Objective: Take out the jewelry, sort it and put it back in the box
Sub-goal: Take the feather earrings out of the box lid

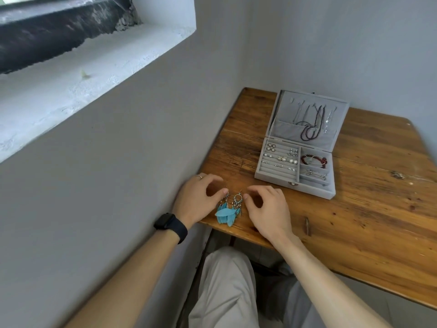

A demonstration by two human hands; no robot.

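Two blue feather earrings lie side by side on the wooden table (366, 221) near its front left corner, the left earring (223, 210) and the right earring (237, 201). My left hand (196, 200) rests left of them, fingers loosely curled, thumb tip at the left earring's top. On the other side sits my right hand (269, 209), also loosely curled, fingertips just beside the right earring's hoop. Neither hand pinches anything. Behind them stands the open grey jewelry box (307, 191), holding small studs (279, 159), a red bracelet (314, 160) and necklaces (312, 129) in the lid.
The table stands in a corner, with a grey wall close on the left and another behind the box. A window ledge (94, 74) is up on the left. My knees in light trousers (227, 292) are under the table's front edge.
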